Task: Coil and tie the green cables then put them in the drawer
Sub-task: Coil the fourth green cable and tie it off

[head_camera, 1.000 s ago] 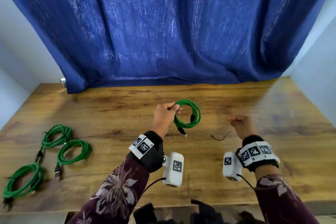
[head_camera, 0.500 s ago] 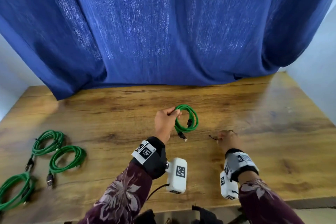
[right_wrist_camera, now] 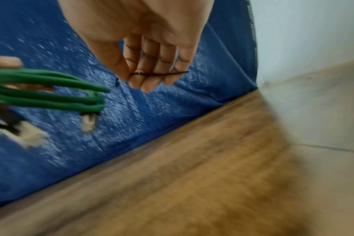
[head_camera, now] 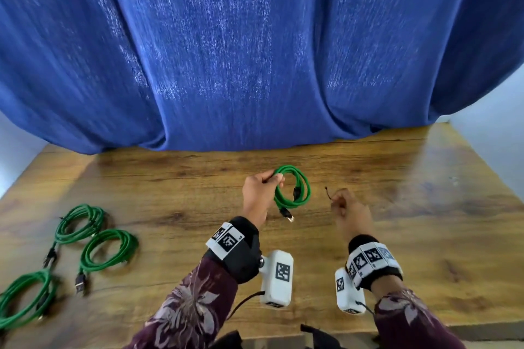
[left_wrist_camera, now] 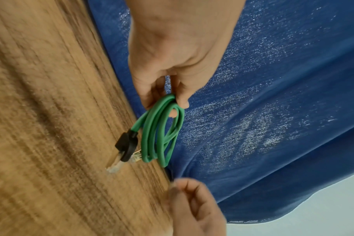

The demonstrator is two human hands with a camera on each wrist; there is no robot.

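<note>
My left hand (head_camera: 262,193) holds a coiled green cable (head_camera: 295,188) above the middle of the wooden table (head_camera: 425,221), pinching the top of the coil (left_wrist_camera: 162,127) between thumb and fingers. Its clear plugs with a black boot (left_wrist_camera: 127,145) hang below. My right hand (head_camera: 347,211) is just to the right of the coil and pinches a thin dark twist tie (right_wrist_camera: 158,74) between thumb and fingers; the tie's end (head_camera: 328,193) sticks up toward the coil (right_wrist_camera: 51,91). No drawer is in view.
Three more coiled green cables (head_camera: 76,224) (head_camera: 109,249) (head_camera: 24,297) lie at the table's left front. A blue curtain (head_camera: 255,51) hangs along the table's back edge. White walls stand at both sides.
My right hand went down to the dark tie on the table, picked it up and has lifted it toward the coil. The left hand kept holding the coil in about the same place.
</note>
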